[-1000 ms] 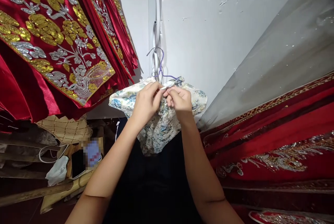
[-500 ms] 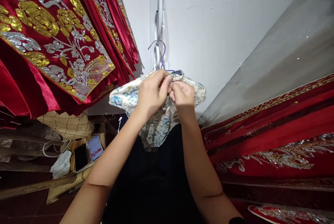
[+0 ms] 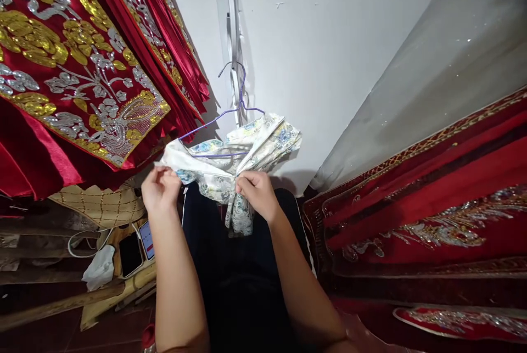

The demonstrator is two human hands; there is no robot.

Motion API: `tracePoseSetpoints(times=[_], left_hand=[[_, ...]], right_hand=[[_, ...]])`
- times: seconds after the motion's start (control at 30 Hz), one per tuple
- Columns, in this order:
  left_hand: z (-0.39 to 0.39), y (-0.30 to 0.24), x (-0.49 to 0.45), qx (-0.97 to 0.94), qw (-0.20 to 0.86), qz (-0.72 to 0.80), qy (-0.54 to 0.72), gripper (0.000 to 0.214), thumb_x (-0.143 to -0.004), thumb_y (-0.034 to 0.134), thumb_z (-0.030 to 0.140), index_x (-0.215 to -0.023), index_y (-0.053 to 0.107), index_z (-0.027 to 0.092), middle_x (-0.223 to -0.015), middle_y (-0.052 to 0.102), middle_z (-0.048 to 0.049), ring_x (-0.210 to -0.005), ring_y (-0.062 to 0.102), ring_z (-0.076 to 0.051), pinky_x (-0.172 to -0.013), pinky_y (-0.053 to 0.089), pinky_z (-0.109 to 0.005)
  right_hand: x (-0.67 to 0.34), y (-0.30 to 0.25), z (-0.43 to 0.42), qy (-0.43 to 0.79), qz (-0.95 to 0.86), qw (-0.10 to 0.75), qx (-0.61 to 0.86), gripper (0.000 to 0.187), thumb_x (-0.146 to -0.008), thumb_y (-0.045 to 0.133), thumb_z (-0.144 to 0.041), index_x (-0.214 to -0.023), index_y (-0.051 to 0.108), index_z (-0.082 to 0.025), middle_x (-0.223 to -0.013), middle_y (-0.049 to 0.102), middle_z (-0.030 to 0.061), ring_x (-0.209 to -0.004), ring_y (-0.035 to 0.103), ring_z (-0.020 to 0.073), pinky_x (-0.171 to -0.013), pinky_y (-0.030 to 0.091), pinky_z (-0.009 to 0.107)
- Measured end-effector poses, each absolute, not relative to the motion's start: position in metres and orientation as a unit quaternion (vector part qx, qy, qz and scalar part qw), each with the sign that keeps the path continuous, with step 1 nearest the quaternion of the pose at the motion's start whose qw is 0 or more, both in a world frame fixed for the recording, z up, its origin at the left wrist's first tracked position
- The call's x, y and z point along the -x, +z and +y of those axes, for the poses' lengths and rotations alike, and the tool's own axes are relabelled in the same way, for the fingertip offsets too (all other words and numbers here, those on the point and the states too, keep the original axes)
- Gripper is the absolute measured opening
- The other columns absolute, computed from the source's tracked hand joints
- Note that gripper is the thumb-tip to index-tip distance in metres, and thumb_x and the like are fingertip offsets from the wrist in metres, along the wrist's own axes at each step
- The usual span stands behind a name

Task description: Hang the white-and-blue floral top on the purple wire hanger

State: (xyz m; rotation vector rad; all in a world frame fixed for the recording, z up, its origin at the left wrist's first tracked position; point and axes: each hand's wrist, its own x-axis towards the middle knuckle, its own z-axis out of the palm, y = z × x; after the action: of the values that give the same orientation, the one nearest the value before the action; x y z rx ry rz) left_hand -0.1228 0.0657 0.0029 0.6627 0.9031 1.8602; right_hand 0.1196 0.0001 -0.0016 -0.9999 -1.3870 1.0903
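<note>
A white floral garment (image 3: 272, 144) with blue and yellow print hangs partly on a purple wire hanger (image 3: 218, 118). Its right shoulder still covers the hanger's arm, while the left part is pulled down off it and the neck gapes. My left hand (image 3: 161, 184) pinches the cloth at the garment's left side. At the front middle, the fingers of my right hand (image 3: 256, 191) are closed on the garment's edge. Below my right hand a narrow piece of the same cloth dangles. The hanger's hook rests at a white metal strip (image 3: 231, 29) on the wall.
Red garments with gold and silver sequin flowers (image 3: 86, 67) hang at left. More red embroidered fabric (image 3: 411, 221) lies at right, under a translucent sheet (image 3: 415, 78). Two phones (image 3: 130, 254) lie on a wooden seat at lower left, near a crumpled white tissue (image 3: 100, 268).
My hands have moved apart and down, the left one out to the left. The garment's left shoulder came off the hanger and its neck opened, baring the purple wire.
</note>
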Motion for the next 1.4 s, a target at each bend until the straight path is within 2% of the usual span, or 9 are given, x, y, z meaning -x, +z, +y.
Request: tracePoseSetpoints(times=[0.13, 0.27, 0.5, 0.73, 0.83, 0.97, 1.17, 1.27, 1.4], left_hand=[[0.048, -0.039, 0.115, -0.245, 0.507, 0.422, 0.71, 0.032, -0.075, 0.068, 0.037, -0.068, 0.043, 0.019, -0.063, 0.052, 0.0041, -0.061, 0.053, -0.011, -0.074, 0.05, -0.03], [0.043, -0.053, 0.099, -0.41, 0.449, 0.511, 0.607, 0.027, -0.073, 0.071, 0.042, -0.079, 0.06, 0.018, -0.078, 0.064, -0.001, -0.078, 0.06, -0.016, -0.077, 0.048, -0.028], [0.037, -0.05, 0.068, -0.616, 0.449, 0.501, 0.409, 0.03, -0.075, 0.071, 0.046, -0.076, 0.066, 0.016, -0.078, 0.068, -0.0047, -0.091, 0.063, -0.026, -0.084, 0.048, -0.034], [0.02, -0.022, 0.052, -0.639, 0.459, 0.409, 0.462, 0.027, -0.092, 0.059, 0.044, -0.085, 0.065, 0.018, -0.087, 0.066, -0.0034, -0.085, 0.06, -0.019, -0.082, 0.047, -0.03], [0.012, -0.01, 0.039, -0.654, 0.481, 0.36, 0.461, 0.026, -0.093, 0.058, 0.043, -0.086, 0.065, 0.018, -0.103, 0.067, -0.007, -0.096, 0.062, -0.022, -0.088, 0.048, -0.033], [0.009, -0.007, 0.017, -0.661, 0.487, 0.322, 0.472, 0.026, -0.094, 0.058, 0.042, -0.088, 0.066, 0.018, -0.117, 0.066, -0.0098, -0.11, 0.06, -0.024, -0.099, 0.045, -0.036], [0.011, -0.01, 0.001, -0.66, 0.483, 0.307, 0.486, 0.025, -0.095, 0.056, 0.041, -0.091, 0.067, 0.018, -0.128, 0.064, -0.0132, -0.129, 0.053, -0.027, -0.108, 0.04, -0.039], [0.012, -0.013, -0.002, -0.684, 0.465, 0.329, 0.456, 0.029, -0.098, 0.051, 0.044, -0.094, 0.066, 0.019, -0.127, 0.064, -0.0123, -0.131, 0.052, -0.027, -0.109, 0.039, -0.038], [0.009, -0.026, -0.001, -0.715, 0.472, 0.362, 0.368, 0.041, -0.101, 0.038, 0.052, -0.103, 0.064, 0.02, -0.107, 0.07, -0.0077, -0.104, 0.062, -0.025, -0.096, 0.046, -0.036]], right_hand=[[-0.118, -0.007, -0.004, 0.493, -0.541, 0.541, 0.413, 0.024, -0.078, 0.051, -0.022, -0.055, 0.057, -0.02, -0.045, 0.037, -0.0054, -0.044, 0.031, 0.0094, -0.047, 0.023, 0.025], [-0.133, -0.005, -0.008, 0.483, -0.519, 0.552, 0.439, 0.025, -0.079, 0.049, -0.022, -0.055, 0.057, -0.02, -0.043, 0.037, -0.0051, -0.042, 0.03, 0.0096, -0.047, 0.025, 0.026], [-0.153, -0.008, -0.008, 0.497, -0.498, 0.529, 0.474, 0.026, -0.079, 0.048, -0.024, -0.055, 0.057, -0.019, -0.041, 0.038, -0.0049, -0.044, 0.028, 0.01, -0.048, 0.024, 0.026], [-0.154, -0.034, 0.007, 0.379, -0.414, 0.588, 0.582, 0.021, -0.079, 0.055, -0.035, -0.065, 0.058, -0.02, -0.052, 0.042, -0.0043, -0.049, 0.033, 0.0123, -0.048, 0.026, 0.027], [-0.145, -0.035, 0.009, 0.288, -0.448, 0.619, 0.577, 0.02, -0.083, 0.057, -0.039, -0.08, 0.064, -0.02, -0.079, 0.062, 0.0025, -0.072, 0.053, 0.0171, -0.062, 0.041, 0.027], [-0.134, -0.028, 0.003, 0.367, -0.522, 0.564, 0.524, 0.036, -0.094, 0.047, -0.052, -0.093, 0.065, -0.022, -0.09, 0.066, 0.0048, -0.087, 0.06, 0.0215, -0.08, 0.048, 0.033], [-0.141, -0.026, -0.007, 0.519, -0.558, 0.491, 0.423, 0.055, -0.097, 0.037, -0.063, -0.121, 0.067, -0.023, -0.123, 0.066, 0.0093, -0.132, 0.05, 0.0262, -0.117, 0.031, 0.041], [-0.147, -0.026, -0.01, 0.575, -0.535, 0.466, 0.406, 0.055, -0.097, 0.037, -0.063, -0.119, 0.068, -0.023, -0.118, 0.068, 0.0089, -0.125, 0.056, 0.0268, -0.111, 0.039, 0.043], [-0.162, -0.022, -0.014, 0.538, -0.59, 0.425, 0.425, 0.027, -0.079, 0.072, -0.043, -0.092, 0.073, -0.019, -0.086, 0.072, 0.0051, -0.085, 0.067, 0.0256, -0.078, 0.053, 0.037]])
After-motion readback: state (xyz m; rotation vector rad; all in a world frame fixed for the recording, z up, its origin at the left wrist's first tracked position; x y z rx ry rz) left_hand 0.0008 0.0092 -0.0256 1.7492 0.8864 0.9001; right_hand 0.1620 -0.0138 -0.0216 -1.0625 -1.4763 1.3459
